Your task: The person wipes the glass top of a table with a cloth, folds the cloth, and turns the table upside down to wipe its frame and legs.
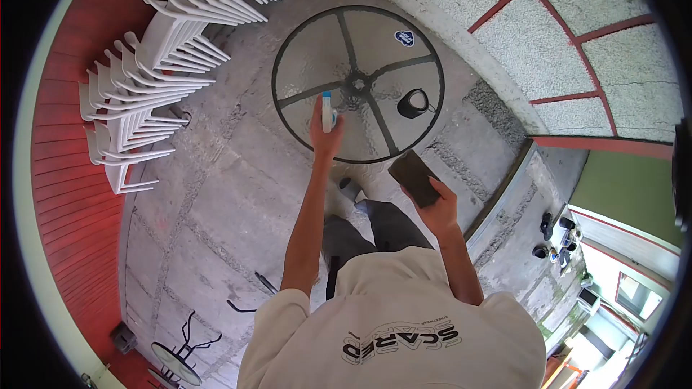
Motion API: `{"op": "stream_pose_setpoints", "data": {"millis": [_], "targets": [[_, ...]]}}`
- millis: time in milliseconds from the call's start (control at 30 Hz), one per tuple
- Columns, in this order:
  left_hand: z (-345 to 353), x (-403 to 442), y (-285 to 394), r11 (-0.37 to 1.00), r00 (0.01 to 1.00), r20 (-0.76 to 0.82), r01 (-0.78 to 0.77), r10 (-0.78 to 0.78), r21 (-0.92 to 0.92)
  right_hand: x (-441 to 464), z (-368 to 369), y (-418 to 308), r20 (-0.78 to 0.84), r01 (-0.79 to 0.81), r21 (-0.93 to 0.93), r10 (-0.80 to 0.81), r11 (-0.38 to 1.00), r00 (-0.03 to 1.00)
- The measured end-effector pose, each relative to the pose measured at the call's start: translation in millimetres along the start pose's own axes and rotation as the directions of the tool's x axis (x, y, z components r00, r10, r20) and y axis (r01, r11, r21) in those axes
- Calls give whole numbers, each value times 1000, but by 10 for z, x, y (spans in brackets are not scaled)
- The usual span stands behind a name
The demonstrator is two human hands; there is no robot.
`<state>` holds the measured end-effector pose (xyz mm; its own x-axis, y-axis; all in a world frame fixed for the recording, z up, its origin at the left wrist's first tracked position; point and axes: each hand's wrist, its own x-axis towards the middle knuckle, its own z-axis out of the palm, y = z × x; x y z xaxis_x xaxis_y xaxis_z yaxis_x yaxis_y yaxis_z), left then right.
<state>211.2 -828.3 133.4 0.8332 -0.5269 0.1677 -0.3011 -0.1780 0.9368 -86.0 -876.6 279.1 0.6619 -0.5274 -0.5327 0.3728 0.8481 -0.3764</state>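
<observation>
My left hand (326,141) is closed around a white bottle with a blue top (327,114), probably a spray bottle, held over the near left part of a round glass table (317,54). In my right hand (441,215) is a dark brown rectangular pad (414,179); whether it is a sponge or a folded cloth I cannot tell. The pad is just off the table's near right rim. On the right side of the glass stands a black cup-like container (413,104) with a light rim. A blue and white sticker (405,39) is on the far right of the tabletop.
Stacks of white plastic chairs (151,75) line the red wall on the left. A white textured wall with red strips (519,43) rises at the right. Shoes (562,238) lie on the floor at right. Another round table (176,361) lies tipped at lower left.
</observation>
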Motion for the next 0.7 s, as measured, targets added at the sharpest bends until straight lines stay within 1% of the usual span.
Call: {"op": "stream_pose_setpoints", "data": {"millis": [67,100,133,167,233,267,300,367,400,433,467,500,533,567,667,700], "targets": [[10,114,28,999,996,79,27,-29,33,11,33,56,-28,-16,65,17,998,999],[-29,88,70,997,992,119,43,-50,58,21,30,116,-13,-13,89,14,996,1000],[-44,57,189,990,993,62,-107,102,90,96,26,155,10,-8,111,7,994,1000],[-127,-15,313,989,991,125,-59,42,133,146,24,189,34,-3,133,-2,991,999],[-448,-237,726,973,970,232,18,-73,232,216,55,256,86,68,13,-69,998,994],[-596,-351,946,986,965,253,22,-64,165,273,98,286,122,105,-43,-99,994,988],[-747,-491,1179,994,961,271,28,-56,105,319,137,298,108,26,38,-30,999,994],[-1039,-729,1601,991,965,258,7,-42,134,409,210,311,111,-151,190,132,970,985],[-1170,-813,1734,996,969,249,-19,-5,93,426,293,342,178,-88,-2,87,996,980],[-1310,-904,1843,998,973,231,-40,27,55,421,410,373,257,-12,-190,62,982,964],[-1446,-1001,1944,998,978,203,-61,56,21,438,541,431,295,-50,-195,107,979,949],[-1568,-1105,2038,999,982,187,-35,37,-13,452,669,489,332,-86,-204,152,975,931],[-1707,-1189,2179,998,984,178,2,-12,60,475,797,562,324,-256,-43,256,966,911],[-1829,-1264,2287,991,984,163,44,-65,130,472,926,639,322,-416,115,362,902,875],[-2151,-1445,2365,956,984,43,157,-173,247,351,1386,903,396,-567,23,514,823,761],[-2267,-1529,2361,946,981,-19,192,-194,261,323,1459,1042,411,-612,-29,567,791,714]]}}
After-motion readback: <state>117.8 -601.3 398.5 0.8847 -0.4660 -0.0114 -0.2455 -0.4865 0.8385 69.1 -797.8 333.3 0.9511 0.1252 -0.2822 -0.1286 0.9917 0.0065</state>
